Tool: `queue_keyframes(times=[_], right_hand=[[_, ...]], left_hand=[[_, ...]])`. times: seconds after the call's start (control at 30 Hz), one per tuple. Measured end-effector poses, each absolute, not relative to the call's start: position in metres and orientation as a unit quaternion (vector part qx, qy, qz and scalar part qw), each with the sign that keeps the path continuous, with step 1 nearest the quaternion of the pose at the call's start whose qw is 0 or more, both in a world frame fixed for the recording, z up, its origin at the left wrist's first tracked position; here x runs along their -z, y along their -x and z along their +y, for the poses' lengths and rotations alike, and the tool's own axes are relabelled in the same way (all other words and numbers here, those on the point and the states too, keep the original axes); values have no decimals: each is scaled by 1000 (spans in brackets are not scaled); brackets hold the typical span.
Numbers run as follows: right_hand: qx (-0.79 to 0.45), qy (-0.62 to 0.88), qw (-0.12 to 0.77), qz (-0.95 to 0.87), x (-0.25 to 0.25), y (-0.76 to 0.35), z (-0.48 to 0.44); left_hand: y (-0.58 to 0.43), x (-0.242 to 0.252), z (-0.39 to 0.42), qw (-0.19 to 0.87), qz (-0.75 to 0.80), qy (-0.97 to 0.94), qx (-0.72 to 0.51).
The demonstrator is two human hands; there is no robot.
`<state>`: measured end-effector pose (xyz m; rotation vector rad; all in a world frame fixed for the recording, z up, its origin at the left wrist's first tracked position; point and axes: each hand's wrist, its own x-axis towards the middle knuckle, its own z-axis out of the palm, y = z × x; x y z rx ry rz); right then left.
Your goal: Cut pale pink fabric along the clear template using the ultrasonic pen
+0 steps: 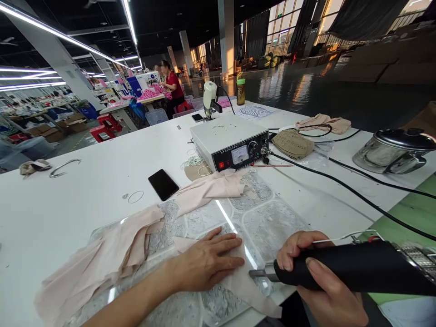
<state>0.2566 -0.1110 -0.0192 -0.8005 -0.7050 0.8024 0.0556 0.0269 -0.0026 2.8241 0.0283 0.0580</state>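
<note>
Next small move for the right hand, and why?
Probably guide the black tool slightly along the edge of the pale cloth: the right hand grips it with the metal tip at that edge, and the left hand lies flat on the cloth, likely steadying it. Tip contact is unclear.

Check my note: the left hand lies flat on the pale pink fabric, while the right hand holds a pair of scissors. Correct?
Not quite: the head view shows the right hand holding a black tool with a single metal tip. The left hand does lie flat on the pale pink fabric.
</note>
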Motion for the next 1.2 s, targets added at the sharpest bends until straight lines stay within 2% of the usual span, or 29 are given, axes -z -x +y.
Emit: queue_keyframes(times=[0.17, 0.4, 1.2], right_hand=[[-371, 376, 782, -331, 16, -257, -113], [-302, 379, 805, -341, 10, -257, -104], [-302, 409, 764, -398, 11, -256, -100]], left_hand=[[-55, 5, 27, 157, 8, -987, -14], [-54, 7, 27, 153, 2, -988, -21], [-54, 8, 26, 160, 11, -987, -13]])
